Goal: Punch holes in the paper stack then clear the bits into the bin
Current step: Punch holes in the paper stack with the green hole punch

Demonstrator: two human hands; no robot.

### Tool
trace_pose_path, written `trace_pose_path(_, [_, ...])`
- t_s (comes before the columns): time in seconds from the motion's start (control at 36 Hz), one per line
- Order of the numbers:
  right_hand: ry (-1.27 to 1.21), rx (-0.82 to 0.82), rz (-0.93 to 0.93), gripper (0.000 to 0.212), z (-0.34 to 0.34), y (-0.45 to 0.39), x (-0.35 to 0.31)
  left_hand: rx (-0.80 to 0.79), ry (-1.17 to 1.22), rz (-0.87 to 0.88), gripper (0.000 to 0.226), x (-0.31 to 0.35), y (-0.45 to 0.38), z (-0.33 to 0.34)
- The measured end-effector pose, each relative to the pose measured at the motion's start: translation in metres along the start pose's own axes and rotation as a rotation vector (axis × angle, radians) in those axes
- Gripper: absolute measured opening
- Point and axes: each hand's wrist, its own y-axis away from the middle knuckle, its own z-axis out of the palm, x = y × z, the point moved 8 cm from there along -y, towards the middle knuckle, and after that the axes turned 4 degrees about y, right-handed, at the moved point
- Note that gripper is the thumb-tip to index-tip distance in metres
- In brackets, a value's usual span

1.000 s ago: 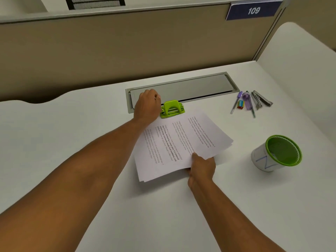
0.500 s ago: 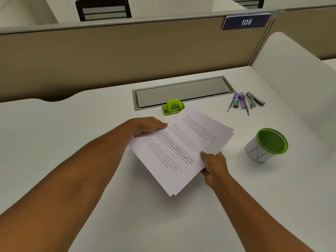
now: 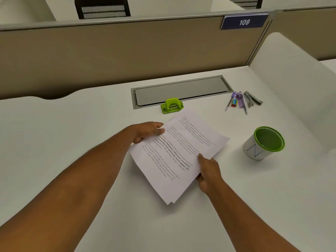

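Observation:
A stack of printed white paper [image 3: 179,151] lies turned at an angle on the white desk [image 3: 72,133]. My left hand [image 3: 147,131] holds its upper left edge, thumb on top. My right hand [image 3: 209,171] grips its lower right edge, thumb on top and fingers beneath. A small green hole punch [image 3: 172,105] stands apart just beyond the stack's far corner, untouched. A white bin with a green rim [image 3: 264,142] stands to the right of the paper.
A grey cable flap [image 3: 181,91] is set into the desk behind the punch. Pens, an eraser and a metal stapler [image 3: 242,101] lie at the back right. A beige partition [image 3: 127,51] closes the far side; a white divider [image 3: 294,75] rises on the right.
My left hand left the hole punch and came back to the stack's left edge. Both hands turned the stack and drew it away from the punch.

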Motion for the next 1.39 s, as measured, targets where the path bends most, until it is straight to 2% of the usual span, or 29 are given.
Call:
trace_pose_path(0.14, [0.014,0.018,-0.04,0.025,-0.003,-0.004,-0.002,-0.042,-0.081,-0.011,0.073,0.0,-0.01,0.001])
trace_pose_path(0.28, [-0.043,0.028,-0.045,0.023,0.001,-0.01,-0.007,0.015,-0.307,-0.004,0.08,0.006,-0.019,-0.006])
trace_pose_path(0.33, [-0.043,0.019,-0.046,0.021,0.005,-0.011,-0.009,0.042,-0.346,-0.003,0.073,0.009,-0.022,-0.008])
trace_pose_path(0.44, [-0.008,0.022,-0.052,0.022,0.012,-0.013,-0.009,0.102,-0.411,0.088,0.045,0.025,-0.021,-0.007])
trace_pose_path(0.61, [0.035,0.074,-0.025,0.02,0.016,-0.021,-0.005,0.123,-0.482,0.145,0.054,0.033,-0.036,-0.019])
trace_pose_path(0.69, [-0.013,0.098,-0.018,0.021,0.017,-0.025,-0.002,0.16,-0.465,0.212,0.034,0.044,-0.04,-0.025])
trace_pose_path(0.75, [-0.052,0.118,-0.016,0.02,0.018,-0.027,-0.001,0.233,-0.462,0.261,0.033,0.053,-0.042,-0.034])
trace_pose_path(0.92, [-0.099,0.159,-0.028,0.015,0.02,-0.033,-0.001,0.641,-0.427,0.478,0.02,0.097,-0.038,-0.075])
trace_pose_path(1.03, [-0.105,0.209,-0.054,0.016,0.021,-0.039,-0.002,0.758,-0.566,0.552,0.026,0.13,-0.04,-0.072])
trace_pose_path(1.22, [-0.097,0.246,-0.082,0.017,0.031,-0.047,-0.009,0.705,-0.707,0.525,0.02,0.163,-0.068,-0.062])
trace_pose_path(1.39, [-0.081,0.288,-0.078,0.013,0.033,-0.05,-0.011,0.622,-0.783,0.459,0.029,0.164,-0.086,-0.051])
